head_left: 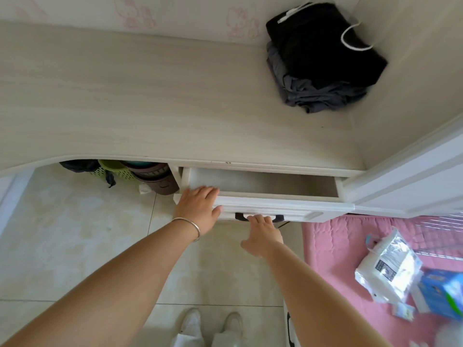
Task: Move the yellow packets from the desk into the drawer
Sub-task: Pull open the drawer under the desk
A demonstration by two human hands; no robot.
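The white drawer (280, 207) under the pale wooden desk (150, 103) stands partly pulled out, and the part of its inside that shows is bare. My left hand (199, 209) lies flat on the drawer front's left top corner, fingers straight. My right hand (263, 229) has its fingers curled round the dark handle (278, 217) in the middle of the drawer front. No yellow packets show on the desk or in the drawer.
A folded pile of black and grey clothes (323, 58) lies at the desk's back right. Baskets and a brown bin (150, 176) stand under the desk. To the right, a pink quilt (338, 246) holds a white plastic pack (388, 266) and a blue box (443, 296).
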